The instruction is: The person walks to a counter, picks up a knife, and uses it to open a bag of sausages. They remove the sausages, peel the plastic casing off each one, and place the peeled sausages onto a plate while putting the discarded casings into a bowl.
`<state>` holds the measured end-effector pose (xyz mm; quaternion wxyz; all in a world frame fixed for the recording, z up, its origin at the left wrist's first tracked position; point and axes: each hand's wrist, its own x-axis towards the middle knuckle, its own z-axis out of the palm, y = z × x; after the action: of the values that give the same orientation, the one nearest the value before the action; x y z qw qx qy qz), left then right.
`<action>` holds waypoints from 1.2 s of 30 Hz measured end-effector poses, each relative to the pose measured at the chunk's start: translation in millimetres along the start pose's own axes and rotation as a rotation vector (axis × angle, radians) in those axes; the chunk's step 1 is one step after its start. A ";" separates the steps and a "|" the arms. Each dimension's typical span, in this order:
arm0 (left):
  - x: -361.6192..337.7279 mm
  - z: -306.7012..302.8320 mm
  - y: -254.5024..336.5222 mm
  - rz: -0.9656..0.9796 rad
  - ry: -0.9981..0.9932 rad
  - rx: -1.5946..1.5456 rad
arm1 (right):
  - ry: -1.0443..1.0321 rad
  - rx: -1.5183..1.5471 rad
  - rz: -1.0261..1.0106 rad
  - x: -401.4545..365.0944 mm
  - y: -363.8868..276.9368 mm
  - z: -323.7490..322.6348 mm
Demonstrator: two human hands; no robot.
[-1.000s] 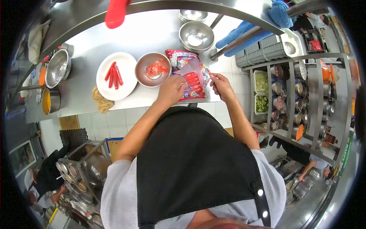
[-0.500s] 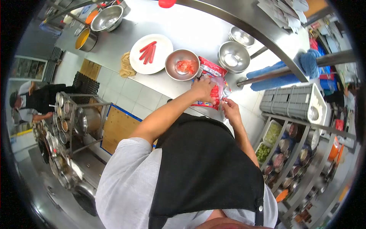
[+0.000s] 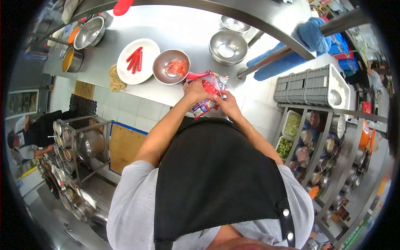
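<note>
A red plastic packet of crab sticks (image 3: 202,107) is at the front edge of the steel table, its clear side wrinkled. My left hand (image 3: 195,91) is closed on the packet's left side. On its right side, my right hand (image 3: 228,104) pinches the plastic with thumb and fingers. Just beyond the packet stands a steel bowl (image 3: 160,68) with shredded red-and-white pieces (image 3: 176,68) in it. Left of that bowl, a white plate (image 3: 148,75) carries several red sticks (image 3: 134,61).
Stacked steel bowls (image 3: 227,46) stand to the right on the table (image 3: 179,25). A tan cloth (image 3: 116,78) lies beside the plate. A blue towel (image 3: 271,66) hangs on a rail. A grey crate (image 3: 300,88) sits right. Another person (image 3: 39,131) is at far left.
My right hand has come closer to my left hand and now grips the packet nearer its middle. The packet looks more bunched and tilted. The whole view has shifted.
</note>
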<state>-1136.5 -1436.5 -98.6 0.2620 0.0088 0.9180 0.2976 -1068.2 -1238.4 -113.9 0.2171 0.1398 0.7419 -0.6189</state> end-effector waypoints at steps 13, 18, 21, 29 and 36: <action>-2.2 13.3 4.7 0.411 0.334 -0.084 | 0.252 -0.100 -0.099 33.6 5.1 -6.4; 11.5 -0.7 -21.4 0.326 0.149 0.010 | 0.221 -0.219 -0.179 57.9 42.0 -12.3; 10.3 20.6 -21.9 0.325 0.373 -0.051 | 0.233 -0.272 -0.124 29.0 -8.1 -7.8; 23.4 55.5 -30.8 0.374 0.513 -0.079 | -0.078 -0.584 -0.367 66.0 -29.9 -19.1; 20.0 51.9 -35.1 0.299 0.526 -0.236 | -0.489 -0.662 -0.378 117.8 -74.9 -2.1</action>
<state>-1123.6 -1433.8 -163.0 -0.0317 0.0356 0.9020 0.4291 -1206.3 -1258.2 -107.7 0.3022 -0.2252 0.8393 -0.3918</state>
